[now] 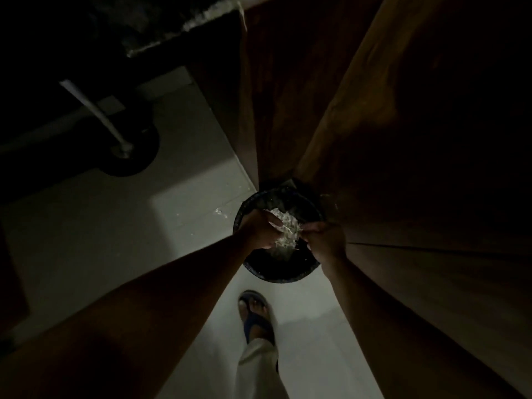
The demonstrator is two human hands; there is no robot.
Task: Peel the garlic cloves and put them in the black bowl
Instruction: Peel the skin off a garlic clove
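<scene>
The view is dim. A whitish clump of garlic skins [286, 230] is held over a black round container [276, 278] standing on the pale floor. My left hand [259, 233] grips the clump from the left, fingers curled round it. From the right, my right hand [325, 240] pinches the clump's edge with its fingertips. Both hands hover just above the container's opening. I cannot tell whether any cloves lie among the skins or inside the container.
A dark wooden cabinet [288, 96] rises right behind the container and along the right side. A few loose skins [220, 211] lie on the floor at left. My foot in a blue sandal [254, 312] stands just in front. A stool's round base [129, 156] sits at far left.
</scene>
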